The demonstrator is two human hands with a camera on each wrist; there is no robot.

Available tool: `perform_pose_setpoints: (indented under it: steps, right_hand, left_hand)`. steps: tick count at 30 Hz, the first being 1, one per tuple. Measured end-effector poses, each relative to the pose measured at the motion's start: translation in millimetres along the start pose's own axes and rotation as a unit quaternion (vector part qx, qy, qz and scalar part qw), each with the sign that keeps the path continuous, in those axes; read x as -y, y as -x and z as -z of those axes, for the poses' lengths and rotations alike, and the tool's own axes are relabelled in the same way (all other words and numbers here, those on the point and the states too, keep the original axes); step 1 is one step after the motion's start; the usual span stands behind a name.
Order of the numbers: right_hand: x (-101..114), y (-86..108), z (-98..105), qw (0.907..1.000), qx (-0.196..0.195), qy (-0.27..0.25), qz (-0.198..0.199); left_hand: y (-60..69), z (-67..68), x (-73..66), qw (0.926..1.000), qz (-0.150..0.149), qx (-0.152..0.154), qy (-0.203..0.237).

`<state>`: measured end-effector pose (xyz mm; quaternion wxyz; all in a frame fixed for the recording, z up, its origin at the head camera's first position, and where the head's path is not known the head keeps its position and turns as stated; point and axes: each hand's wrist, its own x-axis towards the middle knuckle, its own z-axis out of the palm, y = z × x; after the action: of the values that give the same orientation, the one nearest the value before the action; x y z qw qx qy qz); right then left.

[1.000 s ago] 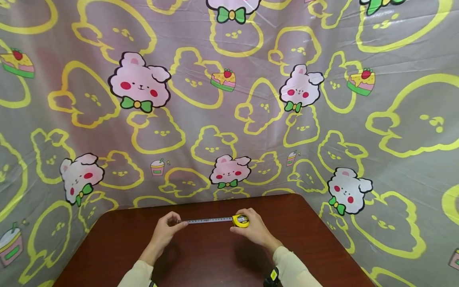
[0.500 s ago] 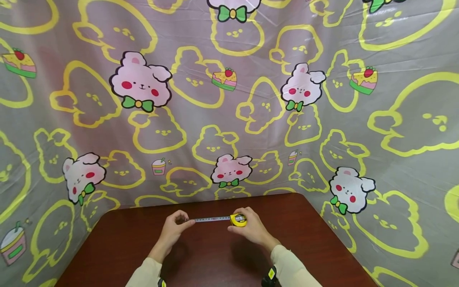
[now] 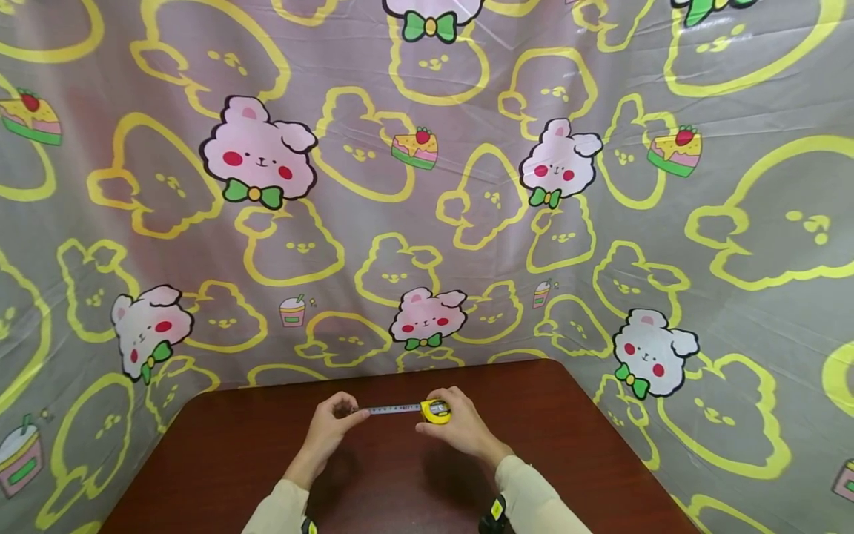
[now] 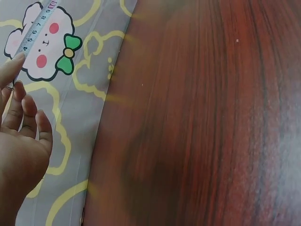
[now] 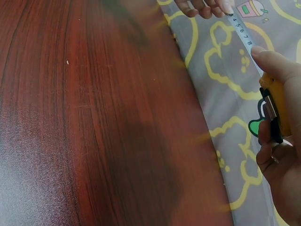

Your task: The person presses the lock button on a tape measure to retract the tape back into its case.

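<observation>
A yellow tape measure (image 3: pixel 436 411) is gripped in my right hand (image 3: pixel 460 424), held above the table. Its silver blade (image 3: pixel 395 409) stretches leftward, nearly level, to my left hand (image 3: pixel 328 429), which pinches the blade's end between thumb and forefinger. In the left wrist view the blade (image 4: pixel 34 33) shows printed numbers, and the other fingers of the left hand (image 4: pixel 23 141) curve loosely below the pinch. The right wrist view has the case (image 5: pixel 277 106) in my right hand (image 5: pixel 287 160), the thumb lying along the blade near the case's mouth.
Beneath both hands is a dark red-brown wooden table (image 3: pixel 400 475) with rounded far corners. A grey curtain (image 3: pixel 360 222) with cartoon rabbits and yellow outlines hangs close behind the table and along both sides.
The hands have come closer together, the left moving right and the right slightly left. The exposed length of blade between them has become shorter.
</observation>
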<state>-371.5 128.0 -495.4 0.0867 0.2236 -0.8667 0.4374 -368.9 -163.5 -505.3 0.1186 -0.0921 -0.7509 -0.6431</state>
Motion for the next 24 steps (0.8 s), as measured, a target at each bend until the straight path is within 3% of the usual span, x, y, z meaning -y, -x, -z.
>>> perform_pose_setpoints:
  steps: [6,9,18,24]
  right_hand:
    - [4.1,-0.4,-1.1,1.0000,0.006,0.000,-0.004]
    - [4.8,-1.3,-3.0,0.9999,0.010,-0.001,-0.006]
    - [5.7,-4.7,-9.9,0.9999,0.010,-0.001,-0.001]
    - [7.6,-4.8,-13.0,0.9999,0.011,-0.002,-0.001]
  left_hand:
    - [1.8,-8.5,-6.0,1.0000,0.007,0.004,0.004]
    - [-1.7,-11.9,5.5,1.0000,0.004,0.003,0.004]
    - [-0.7,-22.1,5.1,0.9998,-0.012,0.015,-0.008]
    - [-1.0,-29.7,5.2,0.9998,0.002,0.016,-0.007]
